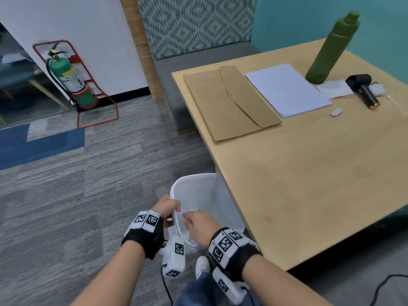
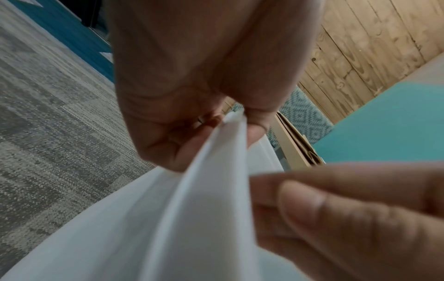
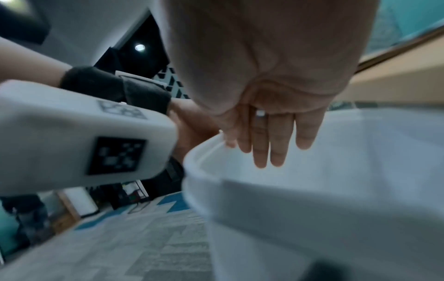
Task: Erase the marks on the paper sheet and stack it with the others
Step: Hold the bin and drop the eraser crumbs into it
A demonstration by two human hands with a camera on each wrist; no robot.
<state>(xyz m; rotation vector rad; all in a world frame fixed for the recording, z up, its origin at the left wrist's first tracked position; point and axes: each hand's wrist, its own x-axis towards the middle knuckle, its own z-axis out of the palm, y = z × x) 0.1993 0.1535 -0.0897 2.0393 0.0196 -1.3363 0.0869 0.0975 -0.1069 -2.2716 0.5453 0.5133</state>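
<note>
My left hand (image 1: 169,207) pinches the upper edge of a white paper sheet (image 2: 216,190), bent into a fold, between thumb and fingers. The sheet hangs over the near rim of a white bin (image 1: 199,180) on the floor beside the table. My right hand (image 1: 195,221) reaches over the bin with its fingers (image 3: 271,146) straight and its fingertips (image 2: 312,205) against the sheet. The stack of white sheets (image 1: 287,89) lies on the far part of the wooden table (image 1: 309,184), with a small grey eraser (image 1: 336,111) just in front of it. Any marks on the held sheet are hidden.
A brown envelope (image 1: 229,102) lies left of the stack. A green bottle (image 1: 331,47), a black handheld device (image 1: 364,89) and a small paper slip (image 1: 335,88) stand at the table's far right. A fire extinguisher (image 1: 70,80) stands on the carpet by the wall.
</note>
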